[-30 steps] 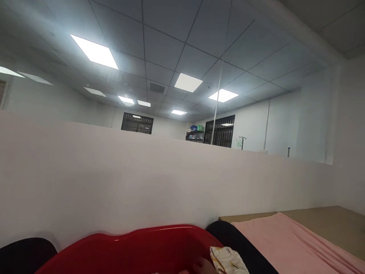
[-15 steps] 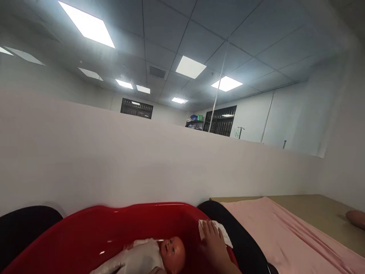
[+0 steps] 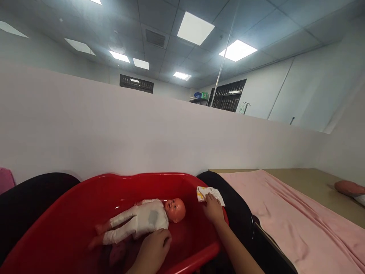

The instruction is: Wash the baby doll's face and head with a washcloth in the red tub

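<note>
A baby doll (image 3: pixel 151 220) with a bald plastic head and a pale cloth body lies on its back in the red tub (image 3: pixel 203 253). Its head points right and its feet left. My left hand (image 3: pixel 155 245) is beside the doll's near shoulder, fingers curled closed; the doll's near arm is hidden there and seems to be in my grasp. On the tub's right rim lies a small white cloth (image 3: pixel 218 195) with yellow marks. My right hand (image 3: pixel 213 209) has its fingers bent over the cloth's near edge, gripping it.
Black padded shapes flank the tub on the left (image 3: pixel 40 201) and right (image 3: pixel 230 198). A pink sheet (image 3: pixel 285 213) covers part of a tan surface (image 3: pixel 308 182) at right, with a reddish-brown object (image 3: pixel 348 188) at its far end. A white partition (image 3: pixel 142 137) stands behind.
The view has tilted down, showing more of the tub and the doll's legs. My left hand has come into fuller view. My right hand's fingers, spread flat on the cloth before, now bend over its edge.
</note>
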Tool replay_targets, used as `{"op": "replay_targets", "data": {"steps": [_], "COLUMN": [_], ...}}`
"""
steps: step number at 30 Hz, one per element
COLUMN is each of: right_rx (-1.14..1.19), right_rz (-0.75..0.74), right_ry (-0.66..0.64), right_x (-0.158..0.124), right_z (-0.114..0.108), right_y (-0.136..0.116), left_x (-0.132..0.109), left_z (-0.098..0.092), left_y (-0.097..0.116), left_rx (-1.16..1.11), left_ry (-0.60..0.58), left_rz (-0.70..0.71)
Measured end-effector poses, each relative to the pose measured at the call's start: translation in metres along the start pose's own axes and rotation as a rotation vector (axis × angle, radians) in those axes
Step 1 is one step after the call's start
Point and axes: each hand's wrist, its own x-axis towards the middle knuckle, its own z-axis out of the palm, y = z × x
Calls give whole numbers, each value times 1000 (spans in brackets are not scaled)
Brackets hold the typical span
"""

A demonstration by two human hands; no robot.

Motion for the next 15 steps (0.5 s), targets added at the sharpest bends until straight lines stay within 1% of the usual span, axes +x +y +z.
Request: {"op": "replay_targets", "data": {"steps": [3, 9, 15], "right_rx": [-1, -27, -33], "right_rz": [20, 44, 56], "right_ry": [-10, -37, -59], "right_x": [0, -3, -1], "right_z": [0, 3, 2], "right_y": [-3, -6, -7], "left_x": [2, 8, 14], "left_z": [1, 0, -7], "left_y": [-4, -14, -16], "left_rx": [3, -4, 14], "left_ry": [9, -13, -11], "left_rz": [7, 30, 8]}}
